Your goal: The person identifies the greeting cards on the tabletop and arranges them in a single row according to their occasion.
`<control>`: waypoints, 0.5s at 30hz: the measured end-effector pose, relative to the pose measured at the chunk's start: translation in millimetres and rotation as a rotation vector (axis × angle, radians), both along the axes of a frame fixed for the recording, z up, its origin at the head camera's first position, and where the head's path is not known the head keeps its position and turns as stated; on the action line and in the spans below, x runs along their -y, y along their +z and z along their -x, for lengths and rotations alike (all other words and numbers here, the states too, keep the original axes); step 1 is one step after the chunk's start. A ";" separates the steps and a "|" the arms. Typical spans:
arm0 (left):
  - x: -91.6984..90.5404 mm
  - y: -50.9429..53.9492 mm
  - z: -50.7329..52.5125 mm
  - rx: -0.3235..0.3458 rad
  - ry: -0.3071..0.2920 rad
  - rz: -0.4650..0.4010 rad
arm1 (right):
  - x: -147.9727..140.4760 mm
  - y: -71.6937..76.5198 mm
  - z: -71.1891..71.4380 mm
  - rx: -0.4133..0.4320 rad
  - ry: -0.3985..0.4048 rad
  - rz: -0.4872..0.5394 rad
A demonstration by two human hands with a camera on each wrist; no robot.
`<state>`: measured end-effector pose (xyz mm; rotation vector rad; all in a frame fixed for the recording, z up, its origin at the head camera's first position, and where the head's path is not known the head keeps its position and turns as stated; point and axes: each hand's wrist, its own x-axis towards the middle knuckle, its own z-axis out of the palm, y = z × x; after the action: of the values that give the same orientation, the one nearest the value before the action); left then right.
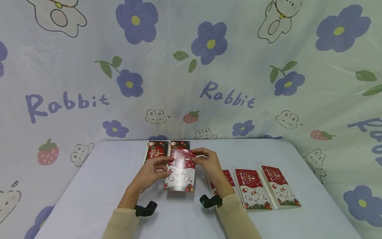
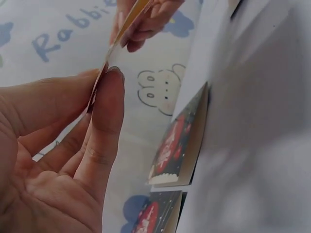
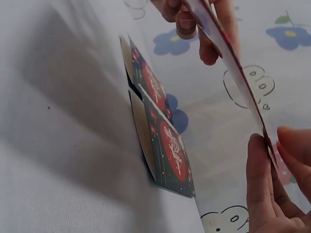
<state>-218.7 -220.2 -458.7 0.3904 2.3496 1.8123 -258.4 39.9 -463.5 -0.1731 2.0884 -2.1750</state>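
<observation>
A red and white Christmas card [image 1: 180, 176] is held up above the table between both hands in the head view. My left hand [image 1: 150, 172] pinches its left edge between thumb and fingers. At the upper right edge, my right hand [image 1: 209, 163] pinches it the same way. Both wrist views show the card nearly edge-on, raised off the table. Just behind it stand two dark Christmas cards with red centres, the left one [image 1: 157, 150] and the right one [image 1: 180, 144]; the held card hides part of the right one. In the right wrist view the dark cards [image 3: 170, 150] stand slightly opened.
On the right of the white table [image 1: 98, 199] are three more red and white cards: one [image 1: 229, 177] partly behind the right forearm, a middle one [image 1: 253, 191], and a far right one [image 1: 280, 187] partly unfolded. A patterned curtain [image 1: 167, 83] hangs behind the table.
</observation>
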 end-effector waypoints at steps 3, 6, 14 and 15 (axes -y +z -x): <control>2.3 1.2 0.6 0.009 0.024 -0.020 | 0.6 1.6 -0.8 -0.012 0.035 -0.013; 5.5 2.9 0.8 0.007 0.046 -0.033 | 2.2 3.2 -2.0 -0.002 0.081 -0.026; 13.8 7.7 1.4 0.031 0.155 -0.019 | 10.0 1.6 -4.8 0.018 0.168 -0.030; 14.5 8.1 1.6 0.034 0.159 -0.026 | 11.0 1.3 -5.2 0.015 0.173 -0.024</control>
<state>-220.3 -234.7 -450.7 0.1786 2.3971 1.9032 -253.2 28.9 -462.2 -0.3222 2.0088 -2.0444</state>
